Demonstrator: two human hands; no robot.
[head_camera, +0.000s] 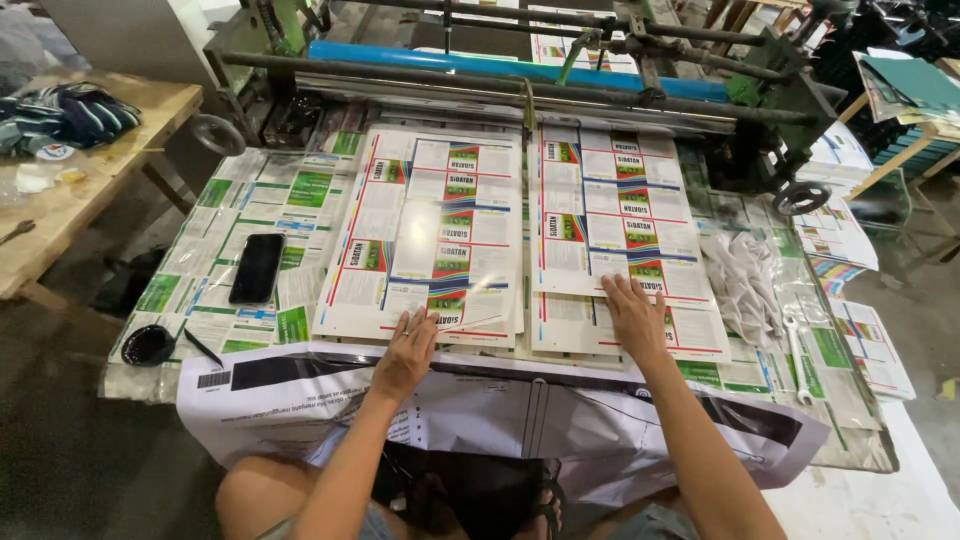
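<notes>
Resting flat on two stacks of glossy printed carton sheets, both hands are lying open with nothing gripped. The left hand (407, 345) is pressing its spread fingers on the near edge of the left stack (425, 235), while the right hand (634, 318) is lying palm down on the near corner of the right stack (620, 235), fingers pointing away toward the machine's blue roller (500, 63). Both forearms are reaching forward over the draped white paper (480, 410) at the table's near edge, elbows low and wrists nearly straight. As I judge it, the slick top sheets are likely to slide or fan out of square if either palm pushes unevenly, and a corner could crease. Left of the left hand a black phone (257, 267) is lying; right of the right hand, a crumpled white cloth (742, 280) and a wrench (797, 345).
</notes>
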